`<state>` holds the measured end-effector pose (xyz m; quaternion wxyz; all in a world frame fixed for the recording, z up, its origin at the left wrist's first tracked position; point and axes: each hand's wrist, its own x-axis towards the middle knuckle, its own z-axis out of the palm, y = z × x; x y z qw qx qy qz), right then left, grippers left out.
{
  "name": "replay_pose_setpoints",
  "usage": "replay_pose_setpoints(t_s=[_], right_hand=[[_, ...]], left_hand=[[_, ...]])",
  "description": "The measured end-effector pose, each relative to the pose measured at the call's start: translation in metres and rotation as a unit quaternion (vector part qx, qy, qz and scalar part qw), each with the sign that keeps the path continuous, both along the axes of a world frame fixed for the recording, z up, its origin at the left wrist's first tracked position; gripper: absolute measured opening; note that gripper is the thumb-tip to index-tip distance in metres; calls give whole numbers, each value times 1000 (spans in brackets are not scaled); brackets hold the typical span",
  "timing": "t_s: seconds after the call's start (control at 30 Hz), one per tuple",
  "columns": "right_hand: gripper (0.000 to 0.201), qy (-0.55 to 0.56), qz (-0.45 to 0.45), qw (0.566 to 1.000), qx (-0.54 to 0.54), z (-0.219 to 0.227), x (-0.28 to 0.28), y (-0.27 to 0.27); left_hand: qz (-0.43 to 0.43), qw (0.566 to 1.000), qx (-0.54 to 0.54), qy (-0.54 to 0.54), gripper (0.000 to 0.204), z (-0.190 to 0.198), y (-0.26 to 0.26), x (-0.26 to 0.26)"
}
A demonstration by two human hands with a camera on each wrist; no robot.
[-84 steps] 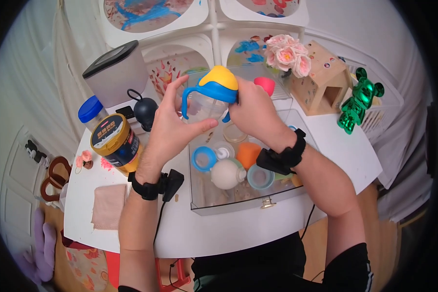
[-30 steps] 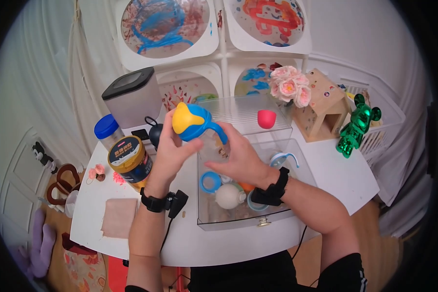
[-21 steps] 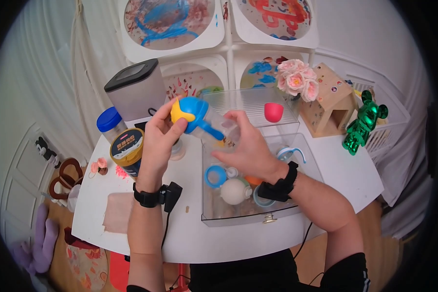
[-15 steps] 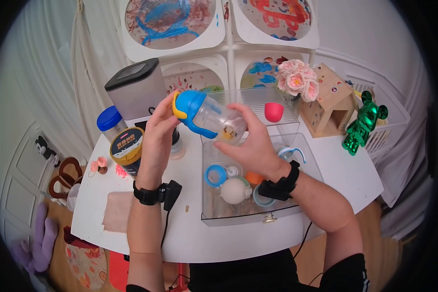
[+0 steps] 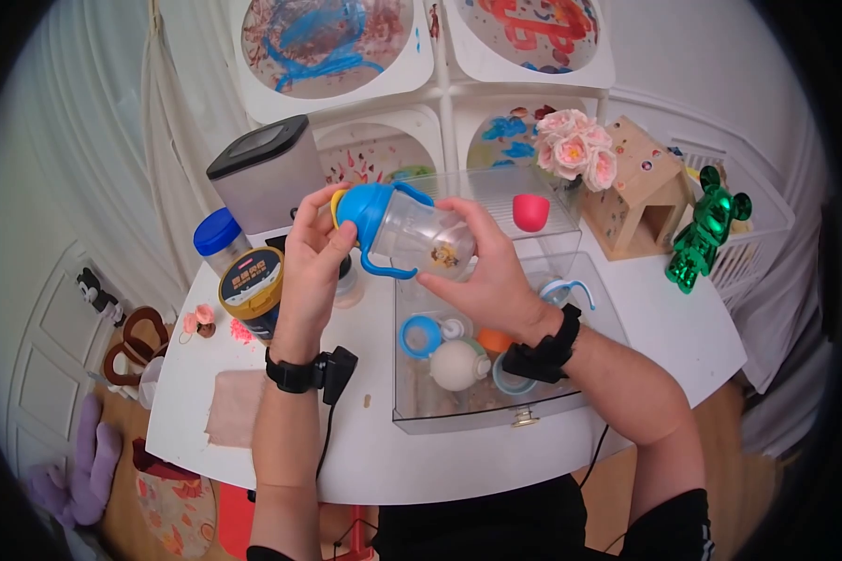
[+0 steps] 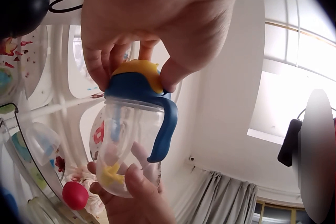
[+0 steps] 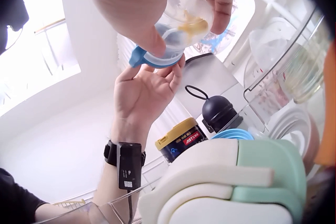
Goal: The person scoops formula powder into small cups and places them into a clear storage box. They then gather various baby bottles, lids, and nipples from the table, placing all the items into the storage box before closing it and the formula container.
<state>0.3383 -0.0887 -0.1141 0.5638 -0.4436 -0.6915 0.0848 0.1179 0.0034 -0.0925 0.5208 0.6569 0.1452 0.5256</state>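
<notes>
Both hands hold a clear sippy cup (image 5: 426,238) with a blue two-handled collar and a yellow lid, above the clear box (image 5: 468,414). My left hand (image 5: 311,271) grips the lid end, its thumb on the blue collar. Thumb and fingers of my right hand (image 5: 496,285) curl round the cup's base, near a yellow printed figure. The cup lies tilted on its side, lid to the left. In the left wrist view, the yellow lid (image 6: 139,67) sits in the blue collar (image 6: 135,88), a straw showing inside. The right wrist view shows the base (image 7: 191,16) within my right hand.
Inside the box are a blue ring (image 5: 420,337), a whitish round bottle (image 5: 458,365), an orange item (image 5: 493,340) and a blue-handled part (image 5: 566,293). A pink cup (image 5: 530,213) rests behind. Left stand a gold-lidded tub (image 5: 253,280) and blue-lidded jar (image 5: 217,231).
The cup has gone from upright to lying sideways. My left hand has moved from its side to the lid, my right from the collar to the base.
</notes>
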Motion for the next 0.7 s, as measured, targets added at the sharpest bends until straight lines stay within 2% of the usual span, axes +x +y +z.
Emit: replay_pose_setpoints(t_s=[0.1, 0.17, 0.37, 0.47, 0.57, 0.67, 0.7], right_hand=[[75, -37, -17, 999, 21, 1, 1, 0], [74, -80, -39, 995, 49, 1, 1, -1], [77, -36, -17, 997, 59, -1, -3, 1], [78, 94, 94, 988, -77, 8, -4, -8], [76, 238, 207, 931, -182, 5, 2, -2], [74, 234, 209, 926, -212, 9, 3, -3], [74, 209, 190, 940, -192, 7, 3, -2]], left_hand=[[-46, 998, -45, -19, 56, 1, 3, -6], [-28, 1000, -12, 5, 61, 0, 1, -2], [-13, 999, 24, -19, 71, 1, -4, 3], [-14, 999, 33, -30, 75, 4, -8, 3], [-32, 998, 32, -35, 78, 3, -7, 1], [-58, 997, 20, -38, 80, 4, -9, 4], [-67, 997, 15, -39, 80, 4, -9, 5]])
